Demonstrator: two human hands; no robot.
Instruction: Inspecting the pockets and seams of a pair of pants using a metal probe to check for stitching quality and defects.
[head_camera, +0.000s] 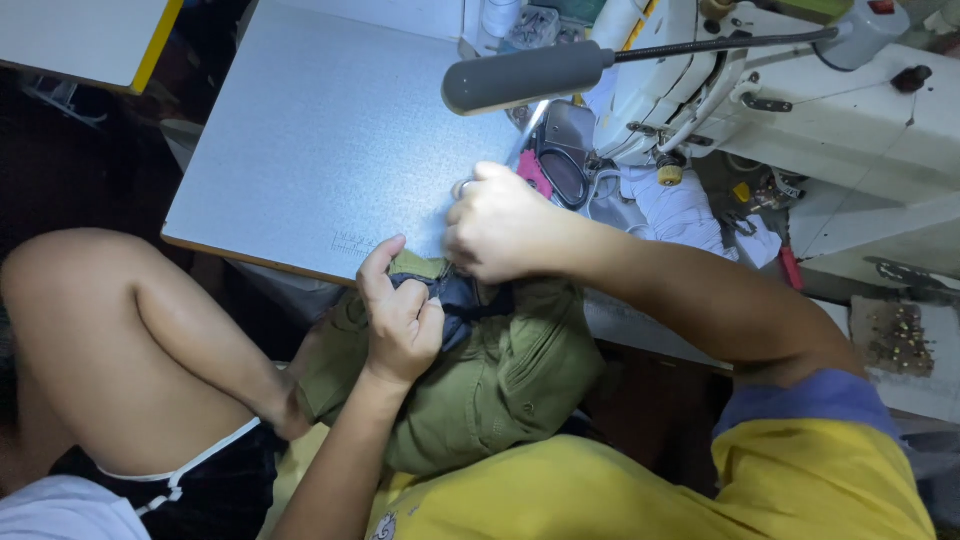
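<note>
An olive green garment (500, 385) with a dark lining lies bunched in my lap, at the front edge of the grey sewing table (320, 140). My left hand (400, 315) grips its upper edge, thumb raised against the fabric. My right hand (500, 225), a ring on one finger, is closed on the same edge just to the right, over the table's rim. Both hands pinch the cloth close together. What is between the fingers of the right hand is hidden.
A white sewing machine (800, 110) stands at the back right, with a grey tube lamp (520, 75) reaching over the table. Black-handled scissors (565, 165) lie behind my right hand. A raised bare knee (90, 300) is at left. White cloth (680, 210) sits under the machine.
</note>
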